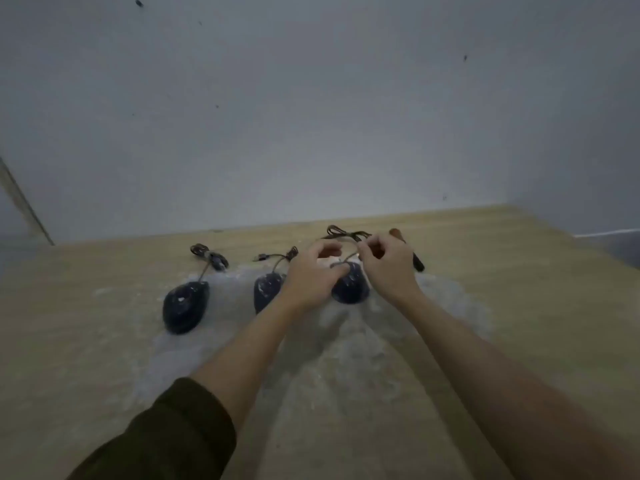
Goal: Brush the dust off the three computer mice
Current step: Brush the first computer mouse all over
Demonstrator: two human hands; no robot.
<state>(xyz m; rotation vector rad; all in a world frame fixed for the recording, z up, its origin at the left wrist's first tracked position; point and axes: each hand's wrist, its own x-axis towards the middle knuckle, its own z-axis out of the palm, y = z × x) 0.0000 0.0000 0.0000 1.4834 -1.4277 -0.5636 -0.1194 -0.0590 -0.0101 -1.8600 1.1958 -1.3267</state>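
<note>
Gripping right mouse under left hand | right hand pinching its cable just behind | brush beyond

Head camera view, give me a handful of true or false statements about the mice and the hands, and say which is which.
1. Three dark mice lie on the wooden table. True.
2. Both hands are at the left mouse. False: the left hand and right hand are at the right mouse.
3. White dust covers the table around the mice. True.
4. The middle mouse has no cable. False: a cable runs from it toward the wall.
5. The brush lies in front of the left mouse. False: it lies behind the right hand.
</note>
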